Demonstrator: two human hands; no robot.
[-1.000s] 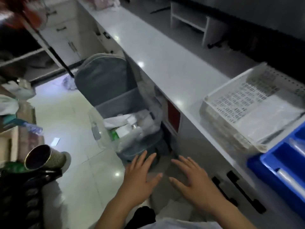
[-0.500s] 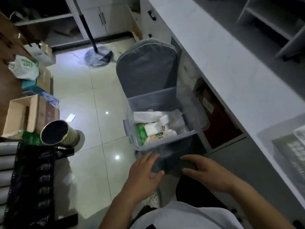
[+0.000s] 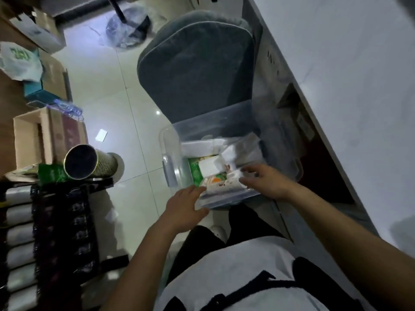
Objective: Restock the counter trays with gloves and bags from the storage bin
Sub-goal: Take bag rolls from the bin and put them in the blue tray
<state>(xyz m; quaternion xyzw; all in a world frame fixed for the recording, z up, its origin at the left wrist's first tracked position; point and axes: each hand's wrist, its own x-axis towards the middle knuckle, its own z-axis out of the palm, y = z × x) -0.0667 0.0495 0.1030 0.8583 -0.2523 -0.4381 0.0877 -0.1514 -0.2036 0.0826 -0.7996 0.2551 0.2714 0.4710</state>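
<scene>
Both hands have reached the clear bin (image 3: 173, 153): the left hand (image 3: 184, 207) spreads open at its near rim, the right hand (image 3: 265, 182) now inside, fingers loose over the packets (image 3: 215, 182).

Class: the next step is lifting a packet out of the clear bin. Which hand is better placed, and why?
The right hand: its fingers already reach over the packets inside the bin. The left hand lies at the bin's near edge, outside, better suited to steadying it.
</scene>
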